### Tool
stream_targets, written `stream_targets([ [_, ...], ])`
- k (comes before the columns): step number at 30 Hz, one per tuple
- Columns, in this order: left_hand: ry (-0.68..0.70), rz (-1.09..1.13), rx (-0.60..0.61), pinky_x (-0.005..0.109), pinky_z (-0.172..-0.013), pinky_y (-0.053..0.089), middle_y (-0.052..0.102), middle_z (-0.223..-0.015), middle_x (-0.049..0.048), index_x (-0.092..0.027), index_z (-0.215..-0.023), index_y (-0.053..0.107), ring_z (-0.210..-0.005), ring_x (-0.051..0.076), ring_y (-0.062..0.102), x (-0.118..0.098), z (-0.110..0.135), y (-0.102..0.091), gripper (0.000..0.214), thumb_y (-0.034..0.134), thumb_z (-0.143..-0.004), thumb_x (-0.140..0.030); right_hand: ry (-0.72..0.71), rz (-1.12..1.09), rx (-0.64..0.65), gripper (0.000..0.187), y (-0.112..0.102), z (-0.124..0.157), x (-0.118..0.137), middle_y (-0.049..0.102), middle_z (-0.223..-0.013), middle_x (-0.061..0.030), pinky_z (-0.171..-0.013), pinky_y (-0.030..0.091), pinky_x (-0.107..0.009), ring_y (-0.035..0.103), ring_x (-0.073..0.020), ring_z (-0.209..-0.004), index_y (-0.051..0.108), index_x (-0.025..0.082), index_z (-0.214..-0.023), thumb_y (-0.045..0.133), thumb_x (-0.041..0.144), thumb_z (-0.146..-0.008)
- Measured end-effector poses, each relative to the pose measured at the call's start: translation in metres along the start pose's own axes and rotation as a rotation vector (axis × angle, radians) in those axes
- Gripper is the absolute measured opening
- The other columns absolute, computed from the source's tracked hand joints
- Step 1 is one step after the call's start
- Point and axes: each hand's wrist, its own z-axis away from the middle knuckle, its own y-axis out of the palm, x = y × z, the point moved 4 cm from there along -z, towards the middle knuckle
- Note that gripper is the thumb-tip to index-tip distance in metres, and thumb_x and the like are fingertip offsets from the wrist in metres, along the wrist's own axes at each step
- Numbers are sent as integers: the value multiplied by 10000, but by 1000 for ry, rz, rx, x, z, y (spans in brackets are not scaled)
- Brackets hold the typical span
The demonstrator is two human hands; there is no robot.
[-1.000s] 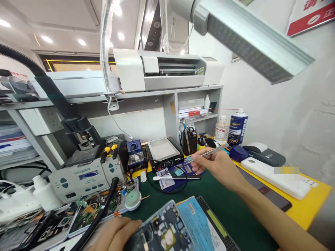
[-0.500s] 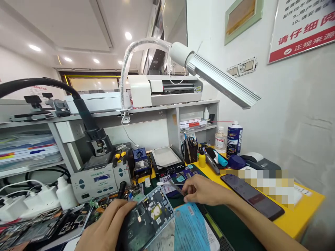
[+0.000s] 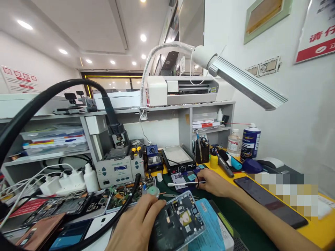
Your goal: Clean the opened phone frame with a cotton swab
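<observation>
My left hand (image 3: 136, 226) is at the bottom centre, fingers wrapped round the left edge of an opened phone (image 3: 180, 223) whose circuit boards face up. The phone rests over a light-blue pad (image 3: 209, 226) on the green mat (image 3: 235, 216). My right hand (image 3: 213, 183) lies further back on the mat, fingers bent and pressed together at the right end of a thin white stick (image 3: 183, 183). What its fingers pinch is hidden. A blue card (image 3: 192, 176) and a black cable loop (image 3: 197, 179) lie beside it.
Behind stand a grey soldering station (image 3: 117, 170), a hot plate (image 3: 178, 158), a tool cup (image 3: 202, 150), a yellow bottle (image 3: 214, 161) and a spray can (image 3: 250, 141). A dark phone (image 3: 269, 200) lies right. Dismantled phones (image 3: 65, 209) crowd the left. A lamp (image 3: 246, 83) and black hose (image 3: 65, 87) hang overhead.
My right hand came down from the raised position with a thin metal tool to the mat by the white stick. The view swung left and the left hand took a fuller hold of the phone.
</observation>
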Motion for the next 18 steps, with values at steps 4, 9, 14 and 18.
stream_targets([
  [4, 15, 27, 6, 361, -752, 597, 611, -1221, 92, -279, -1344, 383, -1036, 264, 689, 1, 0, -3, 745, 759, -739, -496, 49, -64, -98, 254, -32, 9, -3, 679, -1160, -73, -820, 586, -409, 688, -211, -954, 637, 164, -1180, 627, 326, -985],
  [9, -35, 154, -76, 296, -759, 586, 651, -1088, 36, -278, -1275, 504, -963, 179, 696, 6, -3, -6, 325, 442, -957, -257, 12, -284, -73, 382, -66, 31, 12, 557, -724, 28, -526, 429, -239, 523, -113, -587, 619, 169, -985, 493, 529, -1008],
  [14, -54, 65, -67, 338, -718, 593, 641, -1175, 68, -264, -1358, 405, -1005, 234, 700, 9, -1, 1, 462, 516, -909, -267, -20, -360, 116, 395, -58, 44, 37, 522, -626, 38, -522, 382, -237, 456, -111, -554, 691, 184, -845, 596, 558, -932],
  [18, 38, -43, 31, 321, -680, 581, 645, -1153, 85, -236, -1343, 378, -963, 237, 702, 11, 0, 6, 528, 588, -909, -453, -13, -318, 40, 270, -49, 48, 42, 599, -636, 19, -527, 457, -235, 568, -145, -580, 754, 217, -831, 715, 483, -857],
])
